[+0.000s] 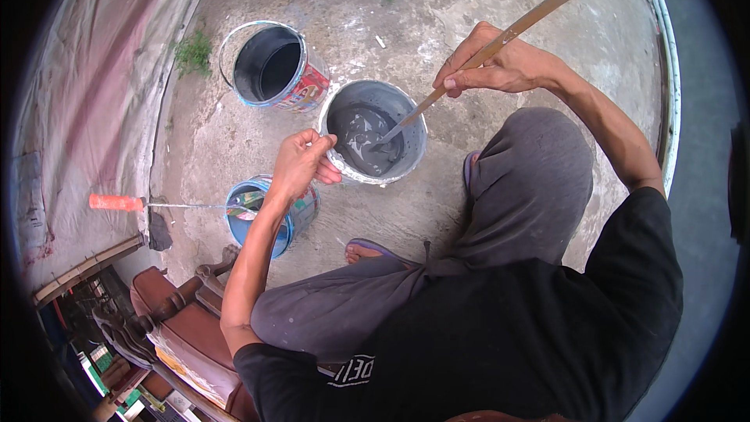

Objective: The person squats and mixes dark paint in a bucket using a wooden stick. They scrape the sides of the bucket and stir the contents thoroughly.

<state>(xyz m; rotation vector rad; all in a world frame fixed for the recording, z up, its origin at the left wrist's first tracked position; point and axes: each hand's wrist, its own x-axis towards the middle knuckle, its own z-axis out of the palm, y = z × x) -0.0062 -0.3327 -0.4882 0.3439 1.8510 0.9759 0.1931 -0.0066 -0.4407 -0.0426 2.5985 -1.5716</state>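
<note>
Rough grey concrete floor (437, 8), stained and cracked, filling the upper half of the frame.

Grey paint bucket (373, 131) at frame centre, upright, partly filled with grey paint. Long wooden stick (500, 39) slanting from the upper right down into the paint. Right hand (488, 66) closed around the stick at mid-length, above and right of the bucket. Left hand (301, 164) closed on the bucket's left rim, fingers curled over the edge.

Second can (272, 66) at upper left of centre, dark inside, red and multicoloured label band around the outer wall. Blue can (269, 215) at lower left of centre, just under the left wrist, similar coloured label on its side. Roller handle (116, 202), orange grip with metal shaft, lying across the blue can's rim toward frame left. Pale tarpaulin (86, 101) along the left edge. Brown carved chair (180, 312) at lower left.
</note>
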